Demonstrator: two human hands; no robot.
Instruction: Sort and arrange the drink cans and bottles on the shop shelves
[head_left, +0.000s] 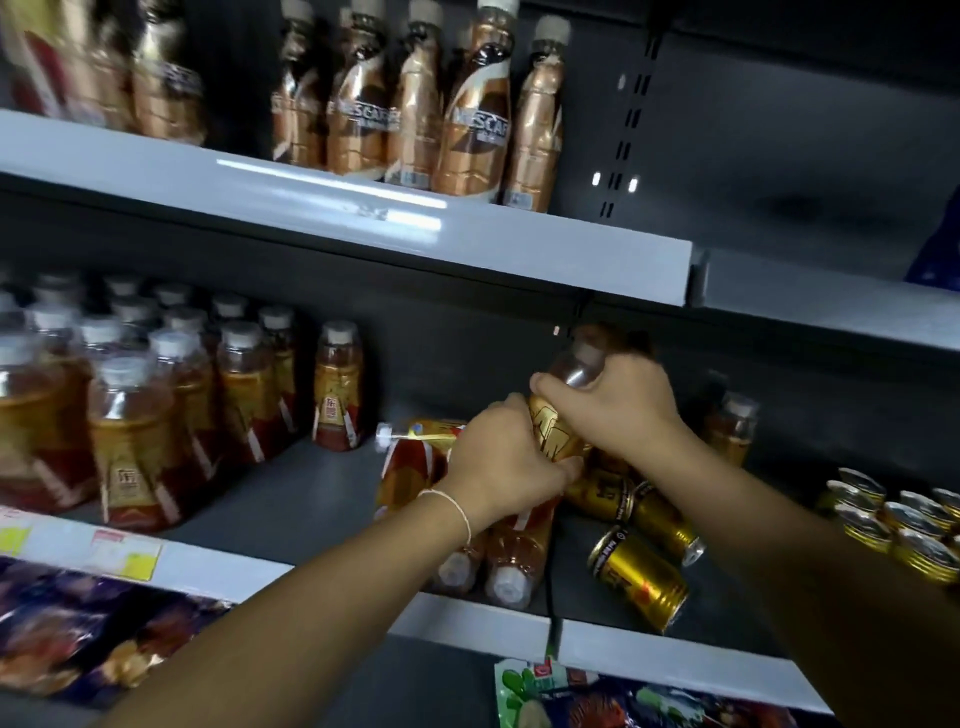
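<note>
Two hands hold one bottle (557, 434), tilted above the shelf (322, 488). The right hand (621, 405) has its fingers curled round the neck just under the pale cap. The left hand (501, 467) wraps the gold label lower down; the print there is too blurred to read.

Under the bottle lie fallen bottles (511, 564) of the same kind, one with its cap pointing left and two with caps toward the camera. Just right of them and below the bottle, three gold cans (640, 582) lie on their sides, their rim lettering unreadable. Far right of the bottle, upright cans (896, 527) stand in a cluster.

Left of the bottle a lone bottle (337, 387) stands. Further left is a packed block (137, 431) of amber drinks with white caps and red-and-gold labels bearing a Chinese character. Above the bottle, the upper shelf (311, 208) holds copper-wrapped bottles (472, 119) marked NESCAFÉ. Below and left of the bottle, yellow price tags (124, 551) sit on the shelf's edge.
</note>
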